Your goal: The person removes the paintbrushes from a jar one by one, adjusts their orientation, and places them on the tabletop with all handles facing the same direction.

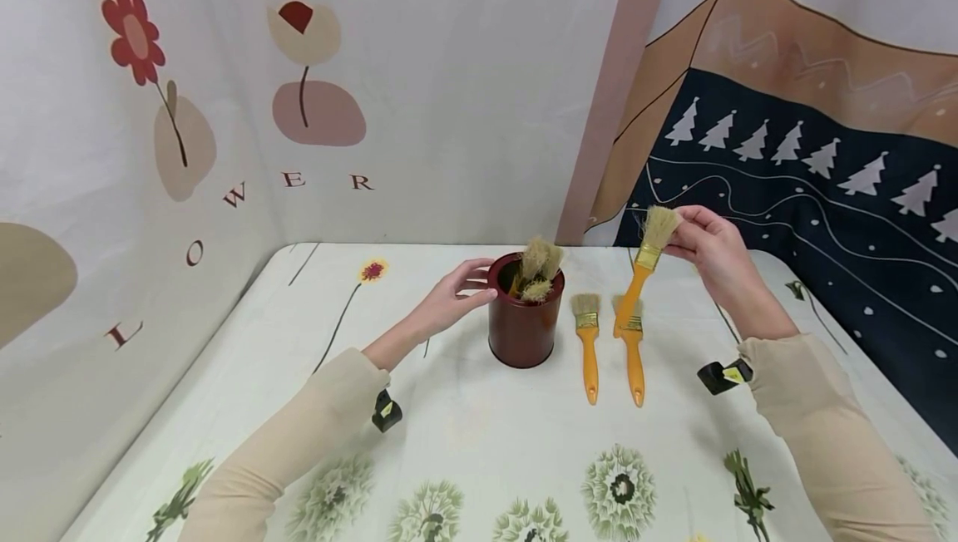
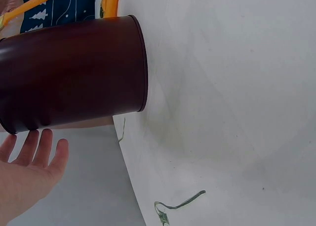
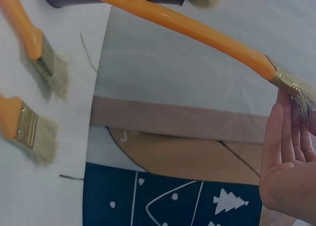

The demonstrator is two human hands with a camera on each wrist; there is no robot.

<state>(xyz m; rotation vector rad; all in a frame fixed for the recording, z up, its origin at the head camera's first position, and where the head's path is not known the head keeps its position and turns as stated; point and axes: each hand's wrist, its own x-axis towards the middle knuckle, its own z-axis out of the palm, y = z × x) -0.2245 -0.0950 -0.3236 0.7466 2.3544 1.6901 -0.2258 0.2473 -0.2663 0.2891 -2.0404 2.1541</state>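
My right hand [image 1: 707, 247] pinches a paintbrush [image 1: 639, 280] by its pale bristles, raised above the table with its orange handle hanging down to the left. In the right wrist view, the fingers are at the bristle end of this brush [image 3: 197, 30]. My left hand [image 1: 452, 299] touches the left side of a dark red can [image 1: 524, 334], its fingers only slightly bent; the left wrist view has the fingertips against the can [image 2: 74, 75]. Bristle ends of other brushes [image 1: 540, 259] stick up from the can. Their handles are mostly hidden inside.
Right of the can, two paintbrushes lie side by side on the white flowered tablecloth [image 1: 449, 442], bristles away from me: one nearer the can [image 1: 590, 359], another [image 1: 634, 367] partly behind the raised brush. Printed cloth [image 1: 464, 110] hangs behind the table.
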